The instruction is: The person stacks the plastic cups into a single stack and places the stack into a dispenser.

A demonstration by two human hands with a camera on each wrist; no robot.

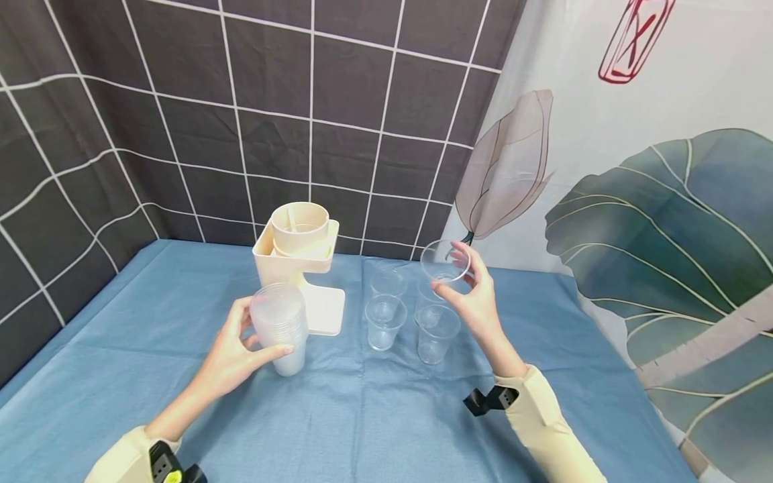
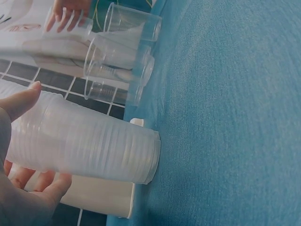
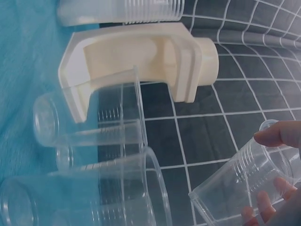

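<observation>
My left hand (image 1: 232, 354) grips a tall stack of nested clear plastic cups (image 1: 284, 335), thumb on one side and fingers on the other. In the left wrist view the base of the cup stack (image 2: 141, 155) is close to the blue cloth. With thumb and fingers at its rim, my right hand (image 1: 477, 305) holds a single clear plastic cup (image 1: 436, 263). That cup (image 3: 240, 183) is tilted and raised off the cloth in the right wrist view. Below it, clear cups stand upright in two rows, with a front left cup (image 1: 385, 323) and a front right cup (image 1: 436, 335).
A cream-coloured holder (image 1: 326, 308) with a round container (image 1: 300, 228) on top stands behind the cup stack. Blue cloth (image 1: 326, 429) covers the table. A dark grid-patterned curtain (image 1: 350, 80) and a white leaf-print curtain (image 1: 580, 121) hang along the back.
</observation>
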